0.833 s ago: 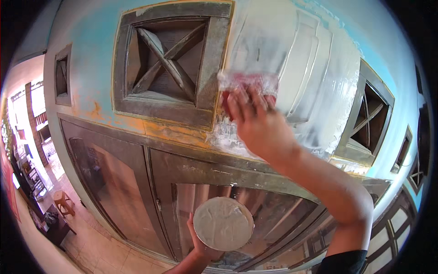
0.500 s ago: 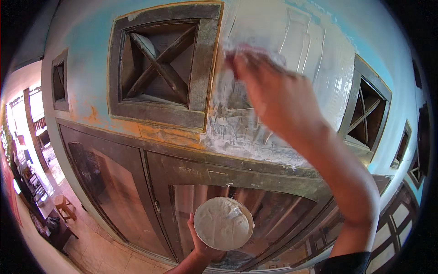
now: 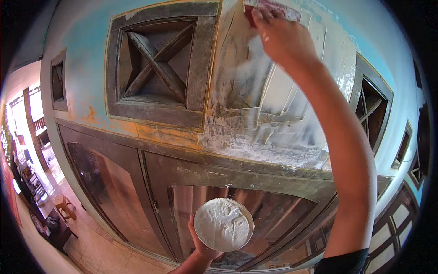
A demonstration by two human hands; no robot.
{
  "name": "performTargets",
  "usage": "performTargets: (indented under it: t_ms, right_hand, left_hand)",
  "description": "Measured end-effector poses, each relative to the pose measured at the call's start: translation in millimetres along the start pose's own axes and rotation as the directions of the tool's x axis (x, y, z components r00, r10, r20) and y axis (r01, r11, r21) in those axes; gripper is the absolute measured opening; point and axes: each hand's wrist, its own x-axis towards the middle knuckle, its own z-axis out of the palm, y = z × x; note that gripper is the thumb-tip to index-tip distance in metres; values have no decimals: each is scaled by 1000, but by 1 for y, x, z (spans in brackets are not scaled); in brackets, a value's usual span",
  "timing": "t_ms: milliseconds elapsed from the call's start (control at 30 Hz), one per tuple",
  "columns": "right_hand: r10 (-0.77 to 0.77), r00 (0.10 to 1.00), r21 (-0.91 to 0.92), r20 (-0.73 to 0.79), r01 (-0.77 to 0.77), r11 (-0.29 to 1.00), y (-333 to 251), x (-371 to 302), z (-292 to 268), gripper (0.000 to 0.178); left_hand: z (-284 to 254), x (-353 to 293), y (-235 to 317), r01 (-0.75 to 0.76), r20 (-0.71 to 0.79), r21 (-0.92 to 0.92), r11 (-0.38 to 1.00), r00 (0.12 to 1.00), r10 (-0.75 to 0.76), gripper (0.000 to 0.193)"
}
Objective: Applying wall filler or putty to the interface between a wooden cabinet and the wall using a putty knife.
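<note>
Raised high, my right hand (image 3: 287,41) grips a dark red flat spreader (image 3: 285,11) whose blade lies against the wall. Around it the wall patch (image 3: 278,98) is smeared with pale wet filler, with streaks and ridges over a greyish base. Low in the middle, my left hand (image 3: 203,244) is wrapped round the side of a round tub (image 3: 252,228), its open top facing me. White paste (image 3: 221,223) fills the tub, its surface lumpy and scraped. Most of the left fingers are hidden behind the tub.
Left of the patch is a wooden vent frame with crossed bars (image 3: 157,68); another vent (image 3: 367,102) is at the right. Below run brown wooden doors (image 3: 150,182) with glass panes. A small stool (image 3: 65,207) stands on the tiled floor (image 3: 98,249) at the far left.
My right hand has moved up the wall with the spreader, leaving the filler below it smeared and ridged. My left hand and the tub have hardly moved.
</note>
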Motion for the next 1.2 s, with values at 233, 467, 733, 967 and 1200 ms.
performTargets:
  t_ms: [233, 467, 733, 967, 1200]
  right_hand:
    - [-284, 942, 60, -179, 299, 953, -86, -125, -5, 50]
    - [-353, 933, 237, -73, 360, 902, -102, -194, -44, 52]
    - [77, 942, 308, -326, 29, 951, 45, -24, -44, 32]
    - [-161, 959, -13, -234, 163, 987, 17, -100, 13, 42]
    - [-374, 925, 139, -59, 379, 915, -56, -233, -15, 52]
  left_hand:
    - [18, -3, 12, 78, -13, 43, 996, 997, -77, 96]
    - [11, -1, 7, 194, 33, -53, 980, 981, -192, 99]
    - [-34, 8, -15, 324, 351, -617, 717, 929, -118, 99]
    - [10, -1, 0, 156, -24, 62, 986, 988, -155, 101]
    - [-2, 5, -17, 235, 20, -53, 971, 972, -234, 100]
